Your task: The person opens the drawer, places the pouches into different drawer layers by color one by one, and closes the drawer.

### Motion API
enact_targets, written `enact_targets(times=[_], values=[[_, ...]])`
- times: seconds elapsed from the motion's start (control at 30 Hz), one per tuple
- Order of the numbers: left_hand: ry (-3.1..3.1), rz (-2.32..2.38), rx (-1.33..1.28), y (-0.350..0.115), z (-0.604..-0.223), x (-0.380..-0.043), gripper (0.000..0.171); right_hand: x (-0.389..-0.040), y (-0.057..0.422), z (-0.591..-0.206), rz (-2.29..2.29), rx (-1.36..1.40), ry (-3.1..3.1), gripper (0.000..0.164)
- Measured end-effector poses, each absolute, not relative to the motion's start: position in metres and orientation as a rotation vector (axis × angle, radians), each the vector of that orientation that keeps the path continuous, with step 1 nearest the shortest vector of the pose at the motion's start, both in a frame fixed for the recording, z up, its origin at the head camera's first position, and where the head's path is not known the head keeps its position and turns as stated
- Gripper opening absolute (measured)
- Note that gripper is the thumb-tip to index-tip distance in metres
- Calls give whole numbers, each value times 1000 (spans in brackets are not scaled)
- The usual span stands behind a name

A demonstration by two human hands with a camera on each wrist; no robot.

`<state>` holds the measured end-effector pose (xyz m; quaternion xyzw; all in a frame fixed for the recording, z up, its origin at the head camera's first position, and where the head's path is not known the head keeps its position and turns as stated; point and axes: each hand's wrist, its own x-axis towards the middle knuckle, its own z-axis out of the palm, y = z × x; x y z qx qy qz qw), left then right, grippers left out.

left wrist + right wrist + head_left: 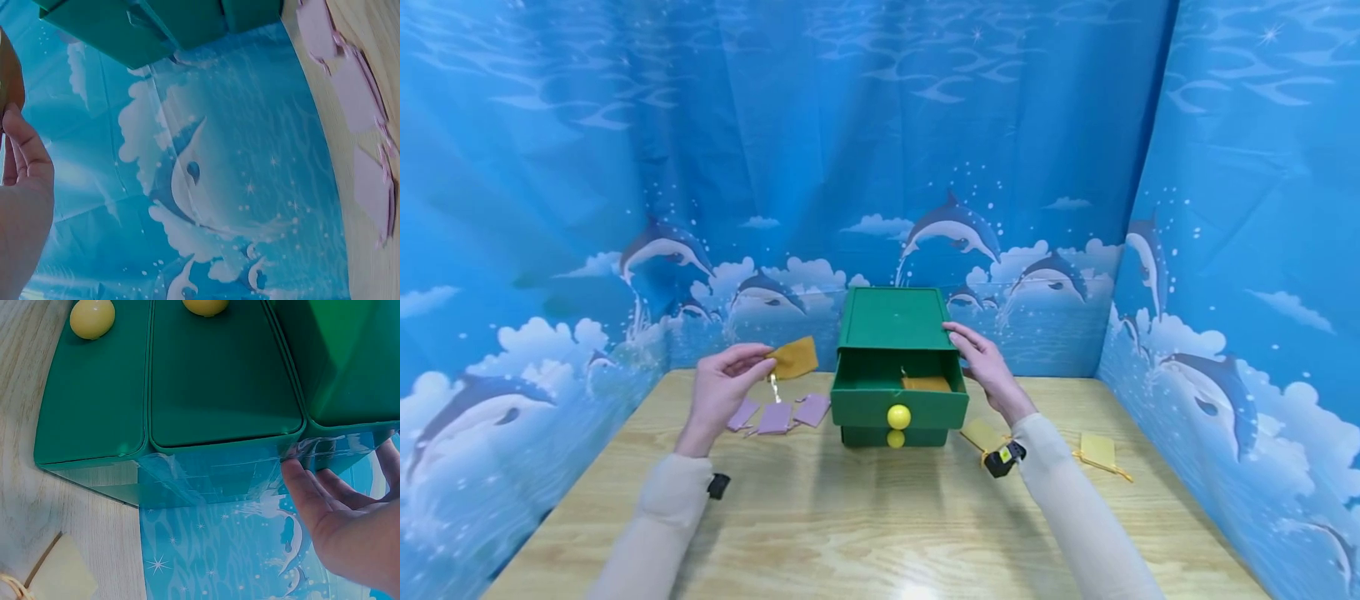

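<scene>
My left hand [730, 387] pinches a mustard-orange drawstring pouch [795, 358] between thumb and fingers, raised to the left of a green drawer cabinet [895, 318]; a pale cord hangs below it. In the left wrist view only an edge of this pouch [11, 72] shows. The cabinet's top drawer [859, 408] is pulled out, and another orange pouch [927, 383] lies inside it. My right hand [988, 371] steadies the cabinet's right side, fingertips [294, 467] touching the side wall in the right wrist view.
Several purple pouches [775, 418] lie on the wooden table [820, 525] left of the cabinet. To its right are a yellow pouch [983, 434] near my right wrist and another yellow pouch [1097, 450] farther out. A blue dolphin-print curtain [820, 167] encloses the table's back and sides.
</scene>
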<state>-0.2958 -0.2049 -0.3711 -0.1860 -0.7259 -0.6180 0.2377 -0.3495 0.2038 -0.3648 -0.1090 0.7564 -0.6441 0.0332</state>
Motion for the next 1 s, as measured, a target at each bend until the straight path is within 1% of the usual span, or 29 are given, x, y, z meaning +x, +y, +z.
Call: enact_targets(times=[0.23, 0.37, 0.63, 1.0], values=[[-1937, -1777, -517, -188, -377, -300, 30, -331, 200, -346, -1953, -325, 2338, 49], [-1922, -1795, -502, -180, -375, -298, 30, -328, 198, -345, -1959, -320, 2335, 49], [-1875, -1842, -564, -167, -369, -300, 32, -349, 204, -365, -1975, -320, 2360, 51], [-1786, -1857, -664, -149, -360, -301, 29, -349, 202, -368, -1989, -338, 2375, 54]])
